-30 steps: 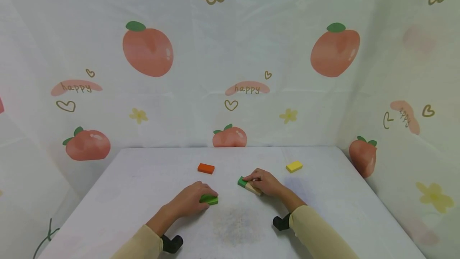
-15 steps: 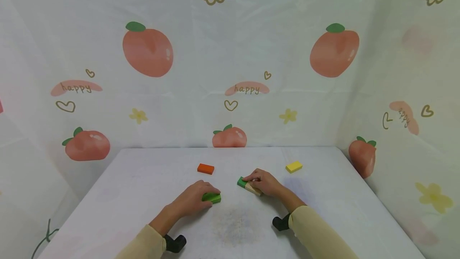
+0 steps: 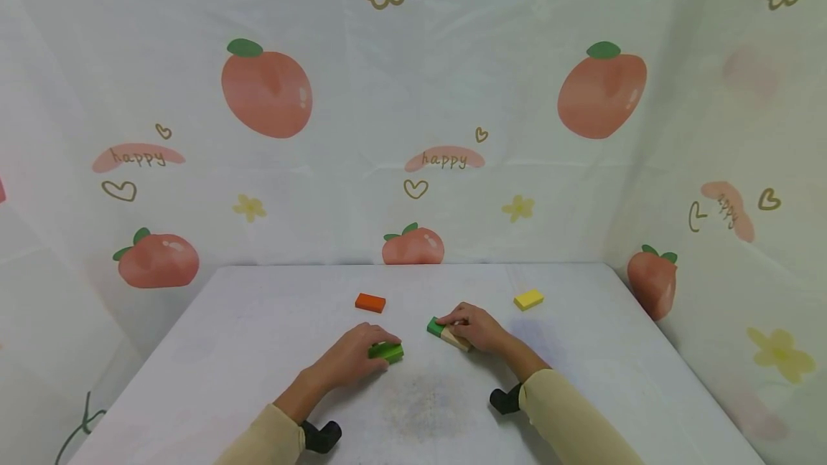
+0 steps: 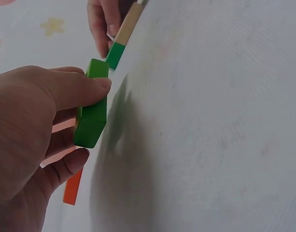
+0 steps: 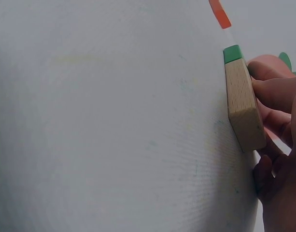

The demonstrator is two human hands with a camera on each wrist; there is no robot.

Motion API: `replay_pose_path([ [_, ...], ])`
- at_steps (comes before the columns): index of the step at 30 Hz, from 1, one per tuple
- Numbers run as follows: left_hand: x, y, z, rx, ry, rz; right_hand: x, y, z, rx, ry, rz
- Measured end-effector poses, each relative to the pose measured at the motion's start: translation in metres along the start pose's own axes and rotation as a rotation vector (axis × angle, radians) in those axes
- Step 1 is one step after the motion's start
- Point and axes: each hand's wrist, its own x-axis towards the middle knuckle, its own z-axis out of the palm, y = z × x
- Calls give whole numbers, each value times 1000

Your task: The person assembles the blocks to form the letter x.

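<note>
My left hand (image 3: 353, 356) pinches a light green block (image 3: 388, 352) between thumb and fingers; in the left wrist view the block (image 4: 91, 121) appears slightly off the table, with a shadow beside it. To the right, my right hand (image 3: 474, 326) grips a plain wooden block (image 5: 241, 89) lying on the table. Its end meets the end of a darker green block (image 3: 436, 326), making one straight row. A fingertip of the right hand reaches over onto that darker green block. The light green block is left of this row and apart from it.
An orange block (image 3: 370, 303) lies farther back, left of the row. At the back right is a yellow block (image 3: 528, 299). The white table (image 3: 271, 293) ends at a printed cloth backdrop (image 3: 452, 77).
My left hand has carried the light green block a short way right and slightly farther back, closer to the row. The right hand and its two blocks look unmoved.
</note>
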Motion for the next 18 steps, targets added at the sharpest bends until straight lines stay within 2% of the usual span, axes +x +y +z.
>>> replay_pose_path([
  [11, 5, 5, 3, -44, 1, -1, 1, -1, -1, 5, 1, 25],
  [18, 8, 8, 9, -95, 17, -36, 0, 0, -1, 1, -3, 7],
])
